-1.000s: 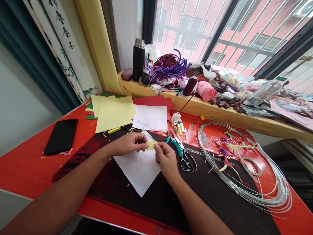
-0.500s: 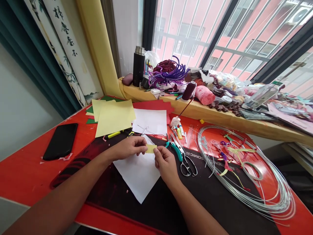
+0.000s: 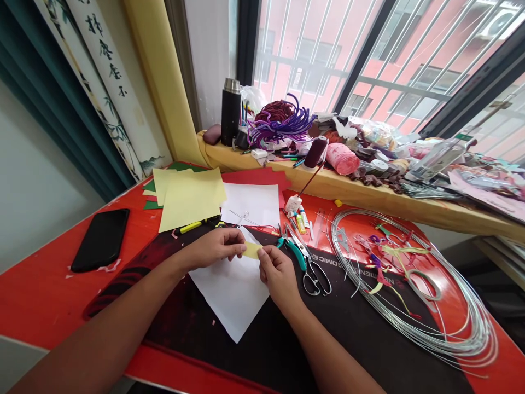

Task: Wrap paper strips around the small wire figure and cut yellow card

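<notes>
Between my two hands is a small yellow paper piece (image 3: 251, 250), held up over a white sheet (image 3: 234, 298) on the black mat (image 3: 340, 328). My left hand (image 3: 219, 247) pinches its left end between thumb and fingers. The right end is pinched by my right hand (image 3: 279, 273). Just right of my right hand lie silver scissors (image 3: 314, 268) and teal-handled pliers (image 3: 296, 253).
A large wire coil (image 3: 410, 323) spreads on the right. Yellow sheets (image 3: 191, 200), another white sheet (image 3: 256, 202) and small glue bottles (image 3: 293, 204) lie behind. A black phone (image 3: 101, 239) is at left; a cluttered sill holds a flask (image 3: 231, 115).
The yellow piece has tilted slightly, its right end now a little lower. Both hands keep their grip and have barely moved.
</notes>
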The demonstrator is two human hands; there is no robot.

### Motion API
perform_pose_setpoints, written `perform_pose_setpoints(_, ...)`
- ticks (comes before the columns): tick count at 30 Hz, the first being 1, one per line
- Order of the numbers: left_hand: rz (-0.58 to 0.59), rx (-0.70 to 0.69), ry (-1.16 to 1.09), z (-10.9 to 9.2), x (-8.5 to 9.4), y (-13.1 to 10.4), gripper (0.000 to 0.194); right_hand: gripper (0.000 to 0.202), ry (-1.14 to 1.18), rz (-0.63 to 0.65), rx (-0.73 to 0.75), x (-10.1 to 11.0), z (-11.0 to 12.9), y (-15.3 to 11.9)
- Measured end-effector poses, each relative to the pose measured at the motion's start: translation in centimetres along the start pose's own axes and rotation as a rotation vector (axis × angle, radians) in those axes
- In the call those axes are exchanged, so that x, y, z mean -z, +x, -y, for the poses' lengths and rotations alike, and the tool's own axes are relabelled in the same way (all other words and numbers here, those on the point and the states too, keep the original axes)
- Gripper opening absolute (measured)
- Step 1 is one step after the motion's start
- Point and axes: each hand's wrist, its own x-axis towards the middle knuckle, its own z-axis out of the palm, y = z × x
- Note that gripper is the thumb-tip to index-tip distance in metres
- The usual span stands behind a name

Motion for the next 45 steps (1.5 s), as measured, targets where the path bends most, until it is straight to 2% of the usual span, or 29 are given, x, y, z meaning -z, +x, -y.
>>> perform_pose_setpoints(7, -0.015, 0.003, -0.024, -0.1, 0.1, -0.1, 0.033, 0.046, -0.007, 0.009, -0.009, 0.0, 0.0, 0.0)
perform_pose_setpoints(19, -0.040, 0.038, -0.038, 0.6, 0.3, 0.0, 0.038, 0.047, -0.104, 0.051, -0.009, 0.1, -0.7, -0.2)
perform_pose_setpoints(30, -0.269, 0.140, -0.201, 1.1, 0.6, 0.6, 0.040, 0.047, -0.090, 0.021, -0.048, 0.1, -0.3, -0.2)
perform_pose_setpoints(38, -0.277, 0.151, -0.204, 0.8, 0.5, 0.5, 0.044, 0.046, -0.077, -0.038, -0.022, -0.2, 0.3, -0.5)
perform_pose_setpoints(45, -0.245, 0.181, -0.160, 0.4, 0.0, 0.5, 0.048, 0.045, -0.217, -0.050, 0.046, -0.1, 0.2, -0.8)
